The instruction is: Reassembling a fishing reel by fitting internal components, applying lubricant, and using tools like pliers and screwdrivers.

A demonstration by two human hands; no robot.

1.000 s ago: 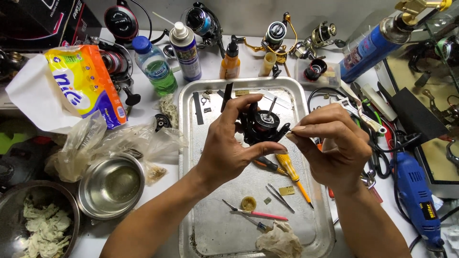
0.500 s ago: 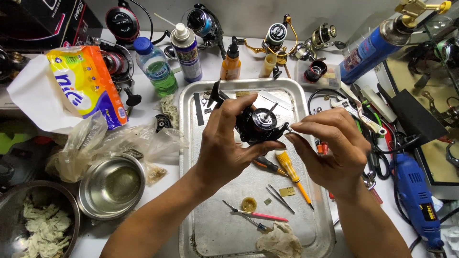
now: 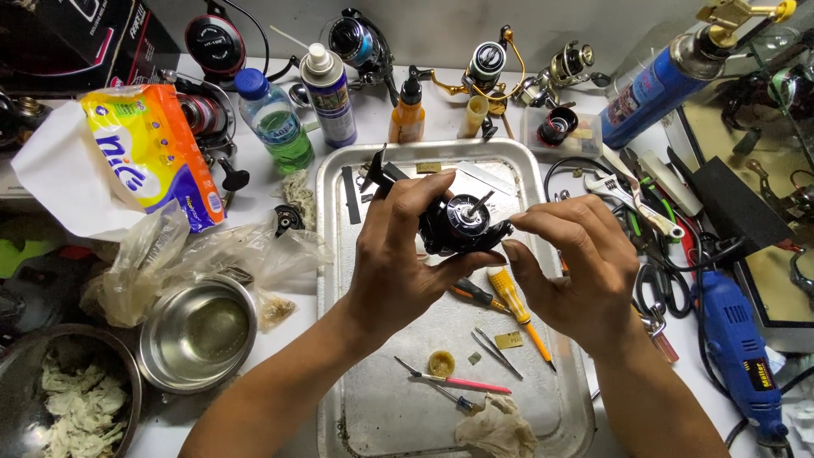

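My left hand (image 3: 405, 254) grips a black fishing reel body (image 3: 462, 224) above a metal tray (image 3: 356, 373). The reel's open face points up, and its handle arm sticks out past my left fingers toward the tray's far left corner. My right hand (image 3: 570, 259) is beside the reel on its right, thumb and forefinger pinched together at the reel's edge; whether a small part sits between them is too small to tell. On the tray below lie a yellow-handled screwdriver (image 3: 514, 298), tweezers (image 3: 495, 353), a pink-handled tool (image 3: 462, 383) and a small yellow cap (image 3: 441, 364).
Left of the tray are a steel bowl (image 3: 197, 332), a crumpled plastic bag (image 3: 212, 254), a tissue pack (image 3: 153, 161) and a water bottle (image 3: 275, 123). Spray cans, an orange bottle and several reels line the back. On the right lie a blue rotary tool (image 3: 739, 356), wrench and pliers.
My left hand has rolled the reel slightly, swinging its handle arm toward the tray's far left corner. My right fingers have stayed pinched at the reel's right edge.
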